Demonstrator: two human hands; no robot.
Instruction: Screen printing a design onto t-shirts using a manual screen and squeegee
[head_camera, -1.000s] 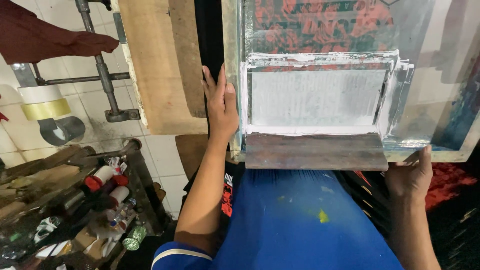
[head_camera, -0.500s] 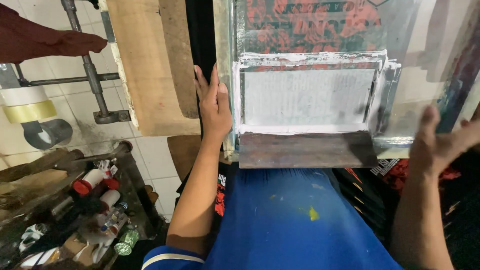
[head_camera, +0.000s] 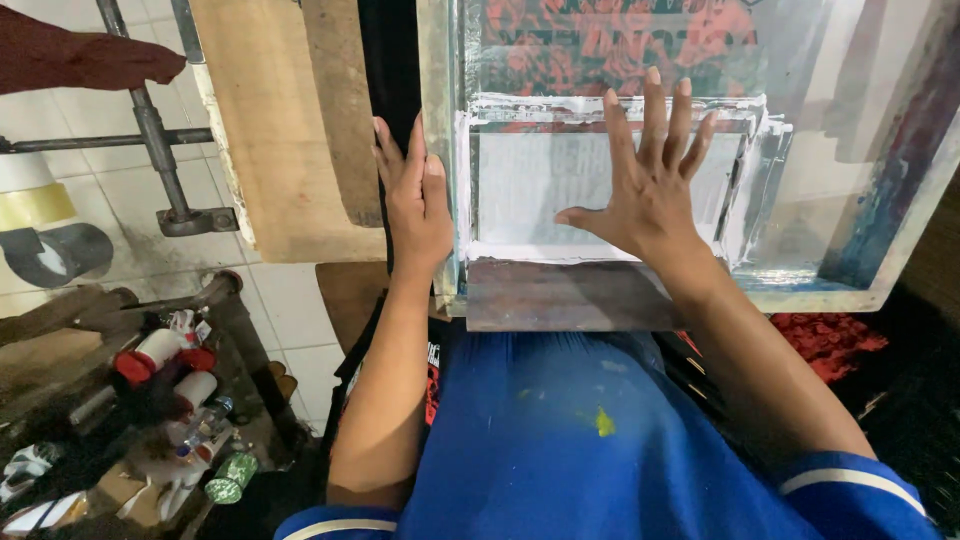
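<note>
Left hand (head_camera: 418, 205): flat, fingers together, pressed on left rail of printing screen frame (head_camera: 440, 150).
Right hand (head_camera: 650, 190): fingers spread, palm down on white-inked mesh (head_camera: 520, 185).
Squeegee (head_camera: 560, 295): lying along frame's near edge.

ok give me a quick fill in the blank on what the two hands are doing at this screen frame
1. The right hand lies flat with fingers ____ on the white mesh panel.
2. The left hand presses against the screen frame's ____ edge.
3. The person's shirt is ____.

Missing words: spread; left; blue
</note>
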